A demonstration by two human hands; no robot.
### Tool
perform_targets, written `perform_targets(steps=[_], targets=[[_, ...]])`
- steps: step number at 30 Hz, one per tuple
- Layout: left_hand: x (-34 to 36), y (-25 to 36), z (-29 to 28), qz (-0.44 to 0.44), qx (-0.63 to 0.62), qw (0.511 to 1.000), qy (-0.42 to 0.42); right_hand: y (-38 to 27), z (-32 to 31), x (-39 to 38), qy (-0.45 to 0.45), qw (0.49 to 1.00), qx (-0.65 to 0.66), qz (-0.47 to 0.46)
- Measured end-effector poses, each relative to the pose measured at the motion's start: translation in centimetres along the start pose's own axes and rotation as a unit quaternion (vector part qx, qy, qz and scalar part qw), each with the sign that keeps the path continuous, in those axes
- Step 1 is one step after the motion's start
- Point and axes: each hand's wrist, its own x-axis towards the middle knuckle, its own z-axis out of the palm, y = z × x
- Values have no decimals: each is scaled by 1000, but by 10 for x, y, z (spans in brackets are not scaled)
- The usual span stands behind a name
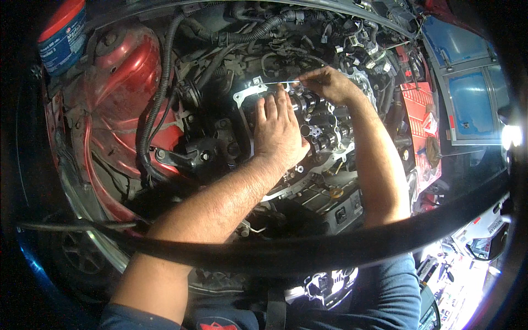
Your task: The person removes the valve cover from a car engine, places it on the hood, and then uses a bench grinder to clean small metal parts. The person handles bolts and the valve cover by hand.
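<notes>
Pinched slim rod (273, 83) in fingers of right hand (332, 86), at far edge of engine (323, 118); laid left hand (278, 137) over engine's left part, fingers extended, gripping nothing visible. Could not tell contact between left fingertips and rod. Looked like guiding rod along engine's far edge; seemed to call for a light, level grip, clear of cams (312, 103). Spotted white lettering on blue, red-lidded tub (63, 44), left of engine, far side. Made out no print on engine.
</notes>
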Motion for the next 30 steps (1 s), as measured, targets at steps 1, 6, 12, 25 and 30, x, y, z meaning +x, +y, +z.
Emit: perform_targets(steps=[1,6,12,25,30], targets=[[0,0,0,2,-1,1000,1,-1,0,-1,-2,1000,8,-3],[-2,0,2,6,-2,1000,6,-3,-5,0,-29,1000,11,3],[-1,-1,2,11,1,1000,13,-7,-4,7,-21,1000,1,-16],[-1,-1,-1,7,2,1000,22,-1,-3,13,1,996,-88,-33],[0,0,-4,1,-15,1000,24,8,-1,10,68,994,82,-20]])
